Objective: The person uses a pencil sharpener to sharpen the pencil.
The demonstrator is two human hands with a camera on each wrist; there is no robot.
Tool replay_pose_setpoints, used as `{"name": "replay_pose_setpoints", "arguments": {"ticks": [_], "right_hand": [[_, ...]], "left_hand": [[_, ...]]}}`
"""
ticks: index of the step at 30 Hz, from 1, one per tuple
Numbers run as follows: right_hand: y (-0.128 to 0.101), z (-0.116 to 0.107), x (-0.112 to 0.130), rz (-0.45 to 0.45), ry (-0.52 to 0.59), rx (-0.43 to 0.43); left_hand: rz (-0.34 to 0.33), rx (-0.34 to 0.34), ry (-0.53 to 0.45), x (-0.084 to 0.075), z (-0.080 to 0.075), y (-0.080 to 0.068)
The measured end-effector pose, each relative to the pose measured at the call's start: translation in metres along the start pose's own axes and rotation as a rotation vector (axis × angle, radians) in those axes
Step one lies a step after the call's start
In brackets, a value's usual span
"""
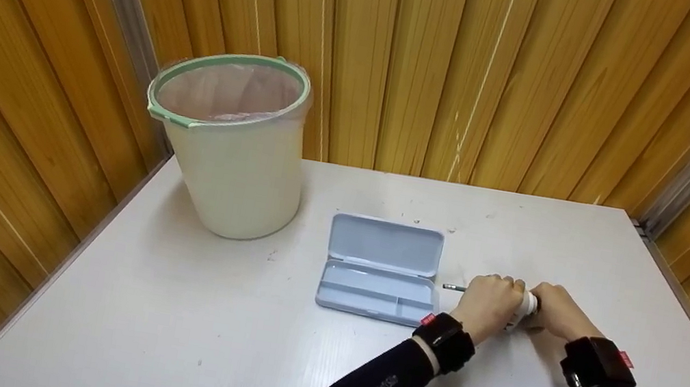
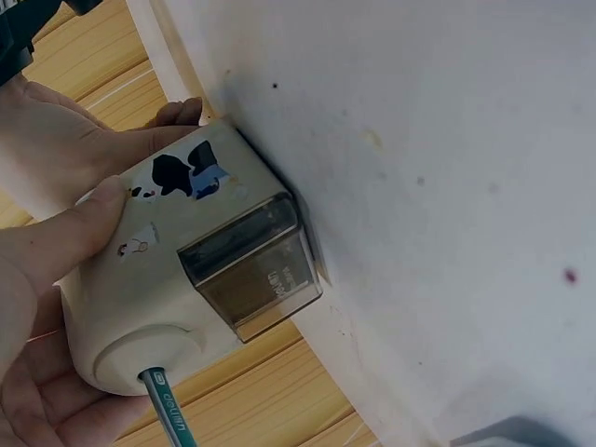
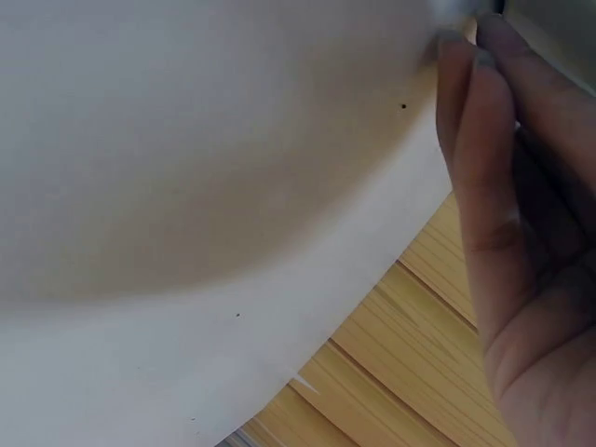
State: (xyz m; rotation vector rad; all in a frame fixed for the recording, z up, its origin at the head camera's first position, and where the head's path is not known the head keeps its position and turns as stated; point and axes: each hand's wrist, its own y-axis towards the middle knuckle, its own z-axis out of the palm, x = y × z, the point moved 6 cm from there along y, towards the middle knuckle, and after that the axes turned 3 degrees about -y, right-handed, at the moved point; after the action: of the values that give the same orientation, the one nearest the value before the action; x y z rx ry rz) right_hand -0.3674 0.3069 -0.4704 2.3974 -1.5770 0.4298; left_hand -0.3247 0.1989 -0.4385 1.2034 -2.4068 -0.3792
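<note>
A cream-white crank pencil sharpener [image 2: 149,279] with black and blue stickers and a clear smoky shavings drawer [image 2: 256,270] sits on the table. My left hand [image 1: 488,306] grips its body, thumb on one side and fingers curled round the other. From the sharpener's front sticks a green pencil [image 2: 168,410], pointing left toward the case in the head view. At the sharpener's opposite end, my right hand [image 1: 564,315] has its thumb and fingertips [image 3: 484,88] pinched together on the crank handle, which they mostly hide.
An open light-blue pencil case [image 1: 385,245] with divided compartments lies just left of the left hand. Toward the back left stands a cream bin [image 1: 241,170] with a green rim and a clear liner. Wood-patterned panels [image 1: 420,67] border the white table [image 1: 191,335].
</note>
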Motion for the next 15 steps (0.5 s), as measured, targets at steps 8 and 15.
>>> {"name": "replay_pose_setpoints", "arguments": {"ticks": [8,15], "right_hand": [[-0.010,0.003,0.003,0.016,0.062,0.030],[-0.019,0.001,0.004,0.019,0.128,0.084]], "left_hand": [[-0.030,0.002,-0.001,0.001,-0.001,-0.001],[-0.032,-0.007,0.004,-0.001,-0.004,0.000]]}}
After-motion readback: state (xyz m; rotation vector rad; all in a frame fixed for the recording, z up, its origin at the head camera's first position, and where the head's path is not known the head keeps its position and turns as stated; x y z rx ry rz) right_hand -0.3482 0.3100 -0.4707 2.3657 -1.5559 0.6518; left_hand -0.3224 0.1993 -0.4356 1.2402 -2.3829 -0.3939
